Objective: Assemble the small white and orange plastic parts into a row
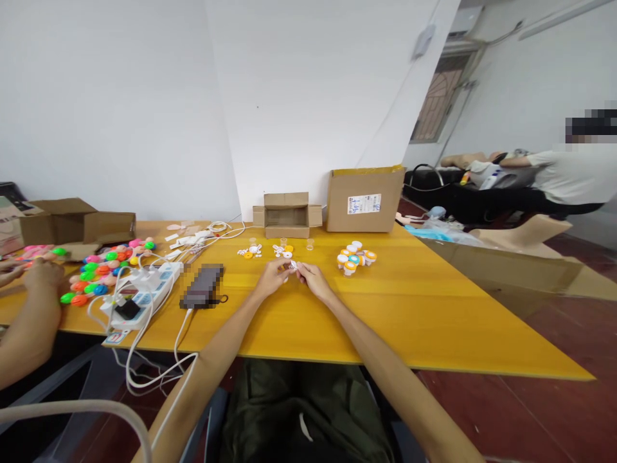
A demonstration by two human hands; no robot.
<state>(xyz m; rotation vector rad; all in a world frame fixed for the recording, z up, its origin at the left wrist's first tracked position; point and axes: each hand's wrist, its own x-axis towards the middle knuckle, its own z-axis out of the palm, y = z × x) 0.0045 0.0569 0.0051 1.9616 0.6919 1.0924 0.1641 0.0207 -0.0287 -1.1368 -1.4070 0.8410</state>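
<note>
My left hand (pixel 272 278) and my right hand (pixel 313 279) meet over the table, fingertips pinched together. Between them is a small white piece with dark spots (pixel 294 265), too small to name. Just beyond my fingers lies a pile of little white pieces and orange and white round caps (pixel 288 249). A second such pile with an orange ring (pixel 248 254) is farther left. A small clear cup (pixel 310 244) stands behind my right hand. To its right sits a cluster of small clear tubs with white, orange and blue lids (pixel 354 259).
An open carton (pixel 288 217) and a taped box (pixel 365 200) stand at the back. A power strip (pixel 144 296) with loose cables and a phone (pixel 203 286) lie left. Colourful balls (pixel 103 270) are near another person's hand (pixel 43 278). Another person (pixel 573 170) sits at right.
</note>
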